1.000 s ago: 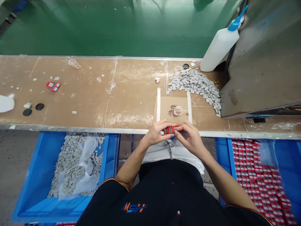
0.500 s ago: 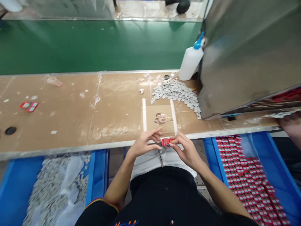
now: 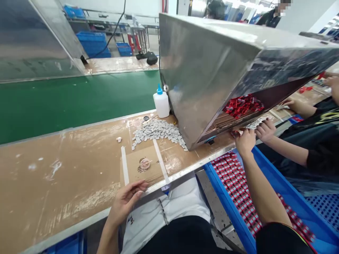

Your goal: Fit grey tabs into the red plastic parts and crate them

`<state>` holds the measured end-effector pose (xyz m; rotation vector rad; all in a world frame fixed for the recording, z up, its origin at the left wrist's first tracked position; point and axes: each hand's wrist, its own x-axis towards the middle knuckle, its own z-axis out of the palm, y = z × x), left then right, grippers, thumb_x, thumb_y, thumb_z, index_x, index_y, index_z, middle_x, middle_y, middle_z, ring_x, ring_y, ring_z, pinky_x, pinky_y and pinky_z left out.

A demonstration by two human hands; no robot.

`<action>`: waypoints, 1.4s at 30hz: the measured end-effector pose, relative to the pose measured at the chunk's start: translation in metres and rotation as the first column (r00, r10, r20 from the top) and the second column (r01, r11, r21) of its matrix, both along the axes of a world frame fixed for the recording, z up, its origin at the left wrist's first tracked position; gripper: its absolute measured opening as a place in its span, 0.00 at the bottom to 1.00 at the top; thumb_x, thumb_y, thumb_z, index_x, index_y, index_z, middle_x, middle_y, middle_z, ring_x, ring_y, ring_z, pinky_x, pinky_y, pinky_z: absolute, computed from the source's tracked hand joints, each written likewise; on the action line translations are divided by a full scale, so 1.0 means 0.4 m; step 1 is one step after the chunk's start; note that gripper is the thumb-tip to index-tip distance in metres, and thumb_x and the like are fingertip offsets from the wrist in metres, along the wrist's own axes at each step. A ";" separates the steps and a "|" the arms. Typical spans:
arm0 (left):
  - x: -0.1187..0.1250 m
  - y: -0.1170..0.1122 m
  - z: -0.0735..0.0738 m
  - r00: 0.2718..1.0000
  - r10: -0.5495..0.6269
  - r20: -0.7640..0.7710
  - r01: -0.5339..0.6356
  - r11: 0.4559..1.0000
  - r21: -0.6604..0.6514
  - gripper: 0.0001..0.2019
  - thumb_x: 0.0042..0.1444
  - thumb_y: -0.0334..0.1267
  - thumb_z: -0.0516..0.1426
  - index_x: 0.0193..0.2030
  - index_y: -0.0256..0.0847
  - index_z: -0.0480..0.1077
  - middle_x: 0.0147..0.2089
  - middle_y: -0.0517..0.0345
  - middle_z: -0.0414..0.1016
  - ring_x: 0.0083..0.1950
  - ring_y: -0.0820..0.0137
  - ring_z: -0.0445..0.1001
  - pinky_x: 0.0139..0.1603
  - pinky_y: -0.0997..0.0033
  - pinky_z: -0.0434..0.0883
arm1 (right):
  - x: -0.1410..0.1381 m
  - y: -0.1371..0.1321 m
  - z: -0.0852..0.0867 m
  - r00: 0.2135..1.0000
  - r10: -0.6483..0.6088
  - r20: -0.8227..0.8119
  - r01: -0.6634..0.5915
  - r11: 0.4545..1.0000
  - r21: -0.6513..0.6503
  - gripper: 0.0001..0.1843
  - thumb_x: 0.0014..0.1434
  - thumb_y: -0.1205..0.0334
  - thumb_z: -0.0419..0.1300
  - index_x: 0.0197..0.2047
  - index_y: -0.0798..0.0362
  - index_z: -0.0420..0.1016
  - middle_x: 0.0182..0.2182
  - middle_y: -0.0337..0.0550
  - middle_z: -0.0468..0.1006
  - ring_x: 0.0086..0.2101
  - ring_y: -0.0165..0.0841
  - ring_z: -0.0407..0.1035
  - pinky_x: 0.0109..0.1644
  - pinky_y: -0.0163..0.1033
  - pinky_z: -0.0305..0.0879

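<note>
My left hand rests at the table's front edge with its fingers apart and nothing in it. Beside it lies a cardboard pad between two white tape strips, with a small round cup on top. Off to the right, my right hand is at the lower front edge of the metal box, fingers pinched. A small red plastic piece shows at its fingertips, partly hidden. Close beside it is a co-worker's hand. Small grey rectangular pieces lie heaped behind the pad.
A white bottle with a blue nozzle stands against the metal box. Red pieces are piled inside the box's opening. Below the table edge is a blue bin with rows of red pieces. A green belt runs behind the table.
The view has swung right and up. My right hand has left my lap area with the red piece and reached right to the metal box. My left hand stays near the table edge.
</note>
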<state>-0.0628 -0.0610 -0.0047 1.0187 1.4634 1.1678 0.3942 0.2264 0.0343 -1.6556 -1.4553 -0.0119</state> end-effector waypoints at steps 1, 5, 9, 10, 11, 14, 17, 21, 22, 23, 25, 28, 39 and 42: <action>0.002 0.001 0.003 1.000 0.016 -0.019 -0.016 1.000 -0.015 0.23 0.54 0.54 0.67 0.49 0.38 0.80 0.44 0.44 0.85 0.47 0.55 0.84 0.51 0.58 0.82 | -0.006 0.016 0.011 1.000 0.022 -0.012 -0.022 0.999 0.043 0.12 0.58 0.63 0.63 0.28 0.48 0.64 0.32 0.47 0.69 0.41 0.43 0.66 0.44 0.47 0.62; 0.009 0.006 0.010 0.993 0.073 -0.088 -0.076 0.996 -0.036 0.26 0.51 0.58 0.67 0.47 0.39 0.80 0.44 0.44 0.85 0.46 0.54 0.84 0.50 0.58 0.82 | -0.027 0.120 0.091 0.995 0.095 -0.042 -0.093 0.994 0.050 0.12 0.57 0.62 0.66 0.30 0.49 0.64 0.34 0.44 0.73 0.46 0.44 0.70 0.43 0.45 0.63; 0.011 0.006 0.007 0.994 0.086 -0.066 -0.087 0.996 -0.023 0.25 0.53 0.57 0.66 0.48 0.38 0.79 0.44 0.43 0.85 0.46 0.55 0.84 0.50 0.58 0.81 | -0.040 0.184 0.173 0.996 0.072 -0.049 -0.077 0.991 -0.110 0.18 0.55 0.56 0.67 0.24 0.49 0.62 0.26 0.40 0.71 0.39 0.38 0.73 0.40 0.43 0.60; 0.012 0.005 0.008 0.994 0.091 -0.062 -0.092 0.996 -0.016 0.24 0.54 0.56 0.66 0.48 0.37 0.79 0.45 0.43 0.85 0.46 0.56 0.84 0.50 0.59 0.81 | -0.045 0.168 0.185 0.997 0.067 -0.041 -0.072 0.989 -0.132 0.18 0.56 0.56 0.67 0.23 0.49 0.63 0.25 0.41 0.72 0.38 0.39 0.73 0.40 0.44 0.60; 0.015 0.003 0.011 0.994 0.090 -0.061 -0.091 0.996 -0.005 0.23 0.55 0.55 0.65 0.48 0.37 0.79 0.45 0.43 0.85 0.46 0.56 0.84 0.50 0.60 0.81 | -0.054 0.136 0.193 0.997 0.066 -0.029 -0.069 0.986 -0.149 0.16 0.56 0.56 0.67 0.23 0.49 0.65 0.25 0.41 0.73 0.38 0.40 0.74 0.40 0.44 0.60; 0.037 -0.002 0.032 0.998 -0.025 -0.055 0.030 0.994 0.105 0.19 0.60 0.51 0.63 0.48 0.38 0.80 0.43 0.44 0.85 0.44 0.59 0.84 0.46 0.64 0.80 | -0.096 -0.038 0.187 0.984 0.175 -0.034 -0.178 0.969 -0.173 0.06 0.56 0.58 0.68 0.29 0.47 0.76 0.28 0.46 0.78 0.37 0.46 0.76 0.39 0.48 0.65; 0.092 0.005 0.056 0.955 -0.295 -0.023 0.291 0.921 0.260 0.17 0.63 0.48 0.61 0.50 0.39 0.80 0.43 0.44 0.85 0.44 0.62 0.83 0.47 0.65 0.79 | -0.184 -0.249 0.146 0.801 0.531 -0.276 -0.586 0.790 -0.183 0.07 0.59 0.52 0.67 0.42 0.37 0.81 0.38 0.48 0.83 0.39 0.48 0.78 0.39 0.53 0.74; 0.186 0.021 0.059 0.897 -0.363 0.252 0.268 0.901 0.342 0.30 0.60 0.54 0.64 0.65 0.41 0.70 0.60 0.38 0.78 0.52 0.60 0.82 0.51 0.63 0.78 | -0.393 -0.462 0.074 0.280 0.767 -0.578 -0.956 0.278 -0.094 0.04 0.62 0.57 0.65 0.40 0.38 0.82 0.52 0.47 0.80 0.51 0.47 0.77 0.48 0.54 0.79; 0.202 0.020 0.055 0.880 -0.331 0.341 0.217 0.919 0.330 0.32 0.59 0.55 0.64 0.65 0.41 0.70 0.60 0.37 0.78 0.52 0.60 0.82 0.51 0.63 0.78 | -0.448 -0.494 0.059 0.211 0.760 -0.615 -0.972 0.227 -0.053 0.04 0.63 0.58 0.65 0.40 0.39 0.82 0.54 0.47 0.78 0.54 0.47 0.75 0.52 0.54 0.78; 0.211 0.015 0.052 0.863 -0.288 0.414 0.163 0.936 0.311 0.32 0.57 0.55 0.65 0.64 0.40 0.70 0.58 0.38 0.79 0.51 0.60 0.82 0.50 0.63 0.79 | -0.497 -0.518 0.046 0.177 0.754 -0.633 -0.976 0.215 -0.017 0.05 0.64 0.58 0.64 0.41 0.39 0.82 0.56 0.47 0.76 0.57 0.47 0.73 0.55 0.55 0.76; 0.207 0.001 0.045 0.850 -0.178 0.496 0.053 0.966 0.255 0.29 0.55 0.54 0.67 0.57 0.36 0.75 0.48 0.42 0.82 0.45 0.62 0.83 0.46 0.66 0.79 | -0.568 -0.543 0.025 0.163 0.754 -0.637 -0.975 0.223 0.014 0.08 0.66 0.59 0.62 0.44 0.38 0.81 0.60 0.46 0.72 0.62 0.45 0.68 0.61 0.57 0.71; 0.155 -0.021 0.034 0.846 -0.061 0.530 -0.068 0.973 0.220 0.25 0.49 0.54 0.71 0.44 0.35 0.76 0.38 0.49 0.82 0.37 0.66 0.82 0.40 0.69 0.78 | -0.614 -0.537 0.000 0.090 0.785 -0.613 -0.995 0.097 -0.022 0.14 0.67 0.60 0.61 0.53 0.36 0.78 0.62 0.47 0.71 0.63 0.44 0.66 0.64 0.58 0.68; 0.017 0.015 -0.029 0.932 0.116 0.343 -0.187 0.966 0.181 0.20 0.47 0.40 0.73 0.44 0.36 0.73 0.42 0.50 0.83 0.43 0.67 0.83 0.47 0.69 0.79 | -0.723 -0.346 -0.061 0.439 0.817 -0.372 -0.898 0.387 -0.211 0.09 0.63 0.58 0.62 0.45 0.49 0.80 0.33 0.43 0.80 0.30 0.34 0.72 0.35 0.40 0.71; 0.016 0.014 -0.026 0.955 0.079 0.288 -0.133 0.975 0.176 0.20 0.50 0.39 0.70 0.49 0.35 0.75 0.45 0.46 0.83 0.45 0.65 0.84 0.49 0.65 0.80 | -0.737 -0.338 -0.041 0.441 0.853 -0.281 -0.896 0.396 -0.204 0.08 0.63 0.60 0.61 0.37 0.49 0.82 0.32 0.43 0.81 0.30 0.35 0.72 0.34 0.41 0.70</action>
